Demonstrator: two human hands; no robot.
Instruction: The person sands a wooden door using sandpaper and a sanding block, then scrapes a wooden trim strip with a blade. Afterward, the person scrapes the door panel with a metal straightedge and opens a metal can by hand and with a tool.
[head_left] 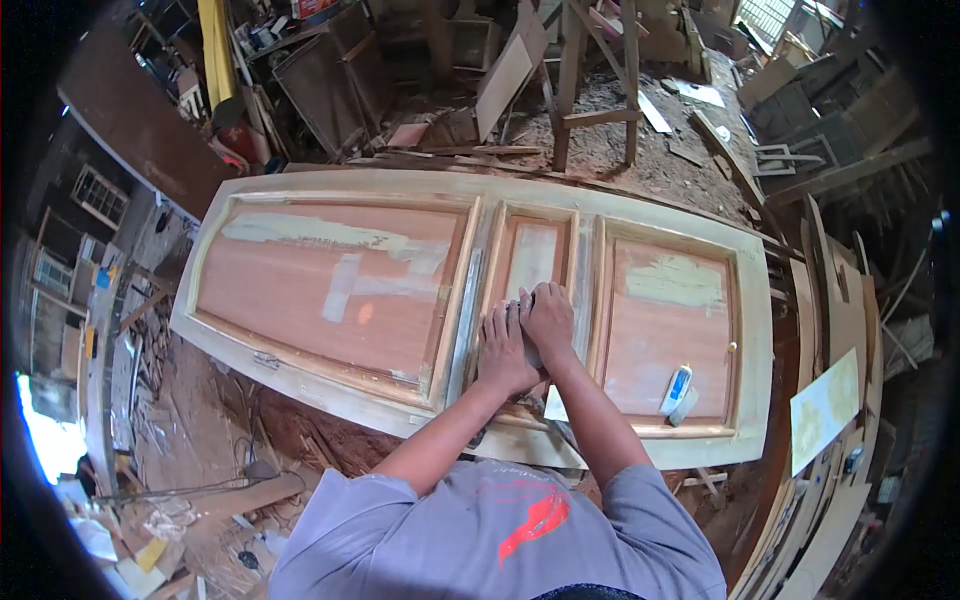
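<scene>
A wooden panelled door (480, 190) lies flat in front of me, with pale filler smeared on its reddish panels. Over the narrow middle panel (533, 245), my left hand (508, 352) and my right hand (548, 322) are side by side, fingers curled down and pressing close together. Both close on a dark object whose shape is mostly hidden beneath them; I cannot tell its kind. A small pale sheet (556, 404) shows under my right forearm. On the right panel sits a white container with a blue label (677, 390), near the lower frame moulding.
Long boards (800, 330) and a stained pale sheet (825, 410) lie along the right side. A wooden trestle (600, 119) stands beyond the door. Scraps and a cable (190, 492) cover the floor at left. A large brown board (140, 120) leans at upper left.
</scene>
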